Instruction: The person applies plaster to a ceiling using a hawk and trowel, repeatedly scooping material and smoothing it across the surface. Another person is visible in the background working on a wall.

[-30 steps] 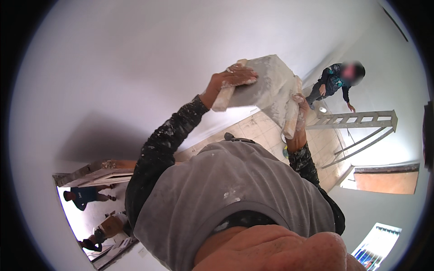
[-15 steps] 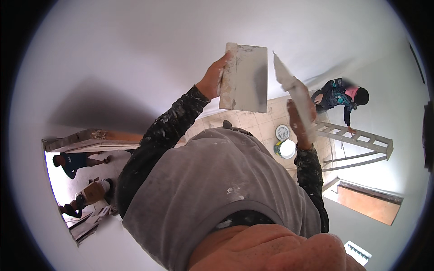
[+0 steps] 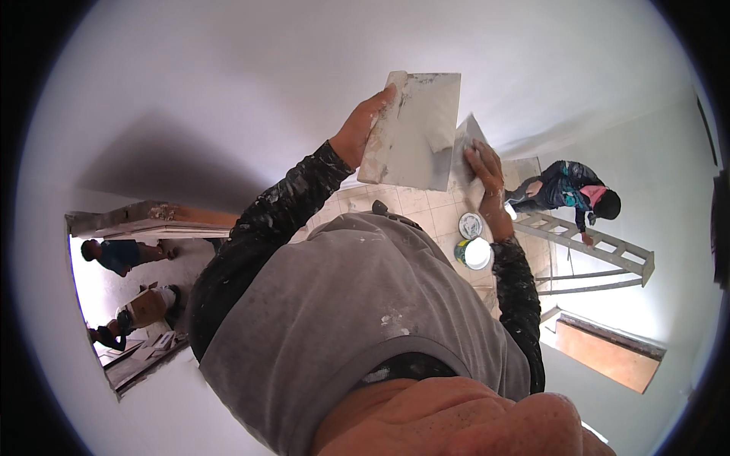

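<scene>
My left hand (image 3: 362, 131) is closed on the handle edge of a wide rectangular plastering blade (image 3: 414, 129), held up before the wall. Pale putty coats most of its face, and a greyer metal patch shows at the lower right corner. My right hand (image 3: 490, 182) grips a second plastering blade (image 3: 467, 156), with fingers lying across its face; its handle side is mostly hidden. That blade sits at the right edge of the first, and I cannot tell whether they touch. Both of my dark sleeves are spattered with paint.
Below on the tiled floor stand an open bucket of white material (image 3: 477, 254) and a round lid (image 3: 471, 226). A co-worker (image 3: 566, 186) bends over a metal stepladder (image 3: 585, 235) at right. Two other people (image 3: 125, 254) are beyond the doorway at left. A pale wall (image 3: 304, 83) rises ahead.
My right hand has turned its blade from edge-on to more face-on and brought it against or near the left blade. The left blade has tilted slightly. The co-worker bends lower by the ladder.
</scene>
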Available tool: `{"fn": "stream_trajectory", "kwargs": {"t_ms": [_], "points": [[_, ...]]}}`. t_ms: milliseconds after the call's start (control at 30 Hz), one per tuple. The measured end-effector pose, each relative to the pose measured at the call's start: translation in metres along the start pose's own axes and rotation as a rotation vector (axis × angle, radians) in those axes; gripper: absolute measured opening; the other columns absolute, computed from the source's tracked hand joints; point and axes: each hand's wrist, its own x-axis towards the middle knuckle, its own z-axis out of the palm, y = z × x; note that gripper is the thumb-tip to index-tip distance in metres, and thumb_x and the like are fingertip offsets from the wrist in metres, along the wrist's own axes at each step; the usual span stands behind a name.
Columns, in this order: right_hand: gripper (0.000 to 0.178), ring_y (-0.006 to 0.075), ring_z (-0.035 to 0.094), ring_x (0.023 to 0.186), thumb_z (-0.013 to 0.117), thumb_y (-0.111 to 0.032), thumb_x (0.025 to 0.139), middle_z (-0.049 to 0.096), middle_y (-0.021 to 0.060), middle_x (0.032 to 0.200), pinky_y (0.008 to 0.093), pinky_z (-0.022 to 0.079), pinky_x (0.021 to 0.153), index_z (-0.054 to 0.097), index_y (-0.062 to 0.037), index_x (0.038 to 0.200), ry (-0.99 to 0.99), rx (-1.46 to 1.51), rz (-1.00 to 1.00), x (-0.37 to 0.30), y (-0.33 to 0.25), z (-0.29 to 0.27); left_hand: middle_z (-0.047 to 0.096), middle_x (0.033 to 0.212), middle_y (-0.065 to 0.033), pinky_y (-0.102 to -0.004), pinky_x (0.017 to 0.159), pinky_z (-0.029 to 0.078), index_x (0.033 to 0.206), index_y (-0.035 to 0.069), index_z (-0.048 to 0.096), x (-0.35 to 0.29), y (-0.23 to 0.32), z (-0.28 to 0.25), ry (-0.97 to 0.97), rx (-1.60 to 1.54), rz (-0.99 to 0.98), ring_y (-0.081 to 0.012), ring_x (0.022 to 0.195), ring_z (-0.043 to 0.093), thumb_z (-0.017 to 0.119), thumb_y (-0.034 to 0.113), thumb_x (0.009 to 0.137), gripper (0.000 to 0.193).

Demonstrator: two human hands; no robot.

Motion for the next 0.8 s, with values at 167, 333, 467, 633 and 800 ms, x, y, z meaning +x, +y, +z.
{"fn": "stream_trajectory", "kwargs": {"t_ms": [167,333,467,633,800], "points": [[0.048,0.0349,0.055,0.121,0.071,-0.020,0.078,0.062,0.0159,0.128,0.0433,0.041,0.104,0.065,-0.0087,0.125,0.029,-0.011,-0.004,0.032,-0.002,-0.077,0.061,0.125,-0.0091,-0.0343,0.094,0.051,0.135,0.004,0.049,-0.005,0.010,0.012,0.012,-0.015,-0.009,-0.0180,0.108,0.061,0.049,0.046,0.099,0.055],[0.039,0.0300,0.058,0.112,0.073,-0.013,0.075,0.067,0.0056,0.119,0.0413,0.047,0.097,0.070,-0.0160,0.114,-0.377,-0.409,-0.285,0.145,-0.090,-0.130,0.061,0.125,-0.0092,-0.0331,0.095,0.050,0.135,0.005,0.050,0.002,-0.005,0.009,-0.056,0.026,-0.117,-0.0170,0.109,0.060,0.048,0.046,0.100,0.054],[0.042,0.0288,0.058,0.108,0.077,-0.010,0.069,0.068,-0.0009,0.117,0.0430,0.048,0.096,0.072,-0.0230,0.110,-0.611,-0.431,-0.350,0.175,-0.097,-0.100,0.060,0.124,-0.0110,-0.0355,0.094,0.051,0.133,0.003,0.049,0.003,-0.008,0.009,-0.108,0.024,-0.163,-0.0187,0.108,0.061,0.049,0.045,0.100,0.054],[0.039,0.0249,0.058,0.106,0.078,-0.012,0.067,0.070,0.0010,0.111,0.0398,0.049,0.095,0.075,-0.0211,0.105,-0.703,-0.427,-0.321,0.182,-0.093,-0.081,0.062,0.119,-0.0114,-0.0345,0.087,0.055,0.130,0.001,0.050,0.000,-0.007,0.014,-0.086,0.093,-0.175,-0.0178,0.102,0.064,0.050,0.043,0.100,0.052],[0.039,0.0243,0.058,0.105,0.079,-0.014,0.066,0.070,0.0001,0.110,0.0389,0.048,0.094,0.075,-0.0206,0.104,-0.731,-0.374,-0.325,0.183,-0.089,-0.077,0.062,0.116,-0.0114,-0.0318,0.082,0.056,0.128,0.001,0.052,0.002,-0.007,0.015,-0.093,0.073,-0.168,-0.0158,0.098,0.064,0.051,0.044,0.099,0.053]]}}
